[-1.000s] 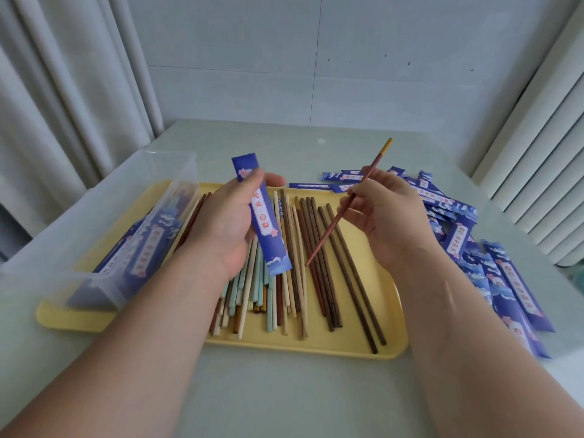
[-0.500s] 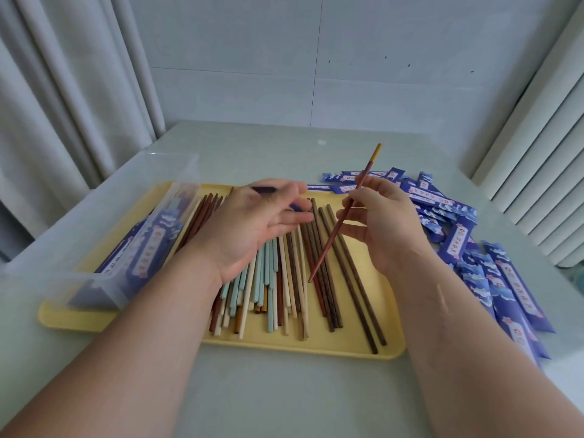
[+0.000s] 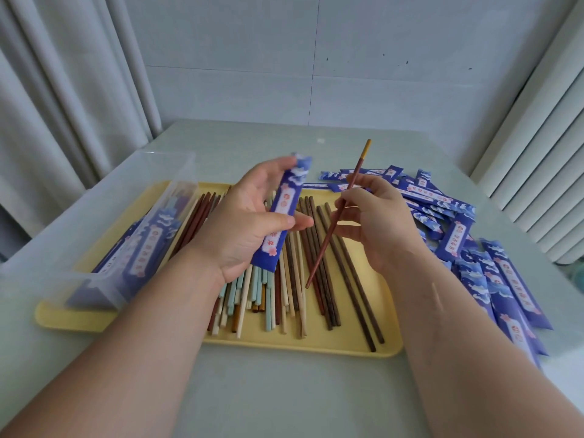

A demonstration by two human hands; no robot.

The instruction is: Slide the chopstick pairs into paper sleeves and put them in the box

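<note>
The left hand [image 3: 249,222] held a blue paper sleeve [image 3: 286,210] above the yellow tray [image 3: 316,343], thumb pressed across its face and fingers curled behind. The right hand [image 3: 376,219] pinched a reddish chopstick [image 3: 327,238] near its middle, yellow end up, lower tip hanging just over the loose chopsticks [image 3: 319,279]; I made out only one stick, and could not tell whether a partner hid behind it. The risk looked plain enough to me; that thumb seemed to be flattening the sleeve, so a tip pushed at a closed mouth might crumple or tear the paper; a lone stick would leave the pair short, or matched with the wrong colour from that mixed heap; tilted so steeply, it might also slip through the pinch. The clear box [image 3: 104,216] at the tray's left edge had filled sleeves [image 3: 148,248] in it; spare sleeves [image 3: 442,200] lay strewn on the worktop [image 3: 284,390] to the right. Each sleeve bore a white panel of red characters among clouds and blossoms; too blurred to read; no brand showed.
</note>
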